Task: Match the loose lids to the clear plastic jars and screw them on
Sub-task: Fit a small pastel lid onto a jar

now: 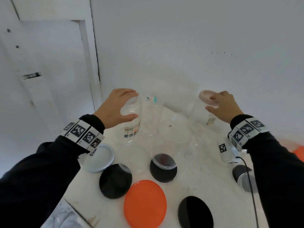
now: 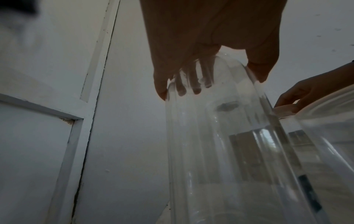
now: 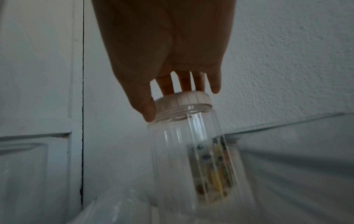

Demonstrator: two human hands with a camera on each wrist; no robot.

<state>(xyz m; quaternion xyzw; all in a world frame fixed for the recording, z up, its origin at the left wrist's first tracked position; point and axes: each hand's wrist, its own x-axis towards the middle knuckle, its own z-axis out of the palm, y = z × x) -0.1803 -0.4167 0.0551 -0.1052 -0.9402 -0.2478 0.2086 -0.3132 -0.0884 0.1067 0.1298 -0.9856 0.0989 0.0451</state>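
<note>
My left hand (image 1: 131, 104) grips the open top of a tall clear jar (image 1: 133, 119) at the table's back left, fingers on the far side and thumb on the near side. The left wrist view shows the same left hand (image 2: 210, 75) curled round that jar (image 2: 220, 136). My right hand (image 1: 210, 103) holds a pale pink lid (image 1: 206, 97) on a second clear jar (image 1: 201, 117) at the back right. Under the right hand (image 3: 182, 101), the ribbed lid (image 3: 184, 98) sits on the tilted jar (image 3: 182, 159), with neck threads showing below it.
On the white table (image 1: 189, 183) lie loose lids: pale blue (image 1: 100, 157), black (image 1: 115, 181), orange (image 1: 145, 204), black (image 1: 195, 213) and a dark one (image 1: 241, 173) at the right. Several more clear jars (image 1: 176, 129) crowd the middle, one standing on a black lid (image 1: 163, 171). A wall and door stand close behind.
</note>
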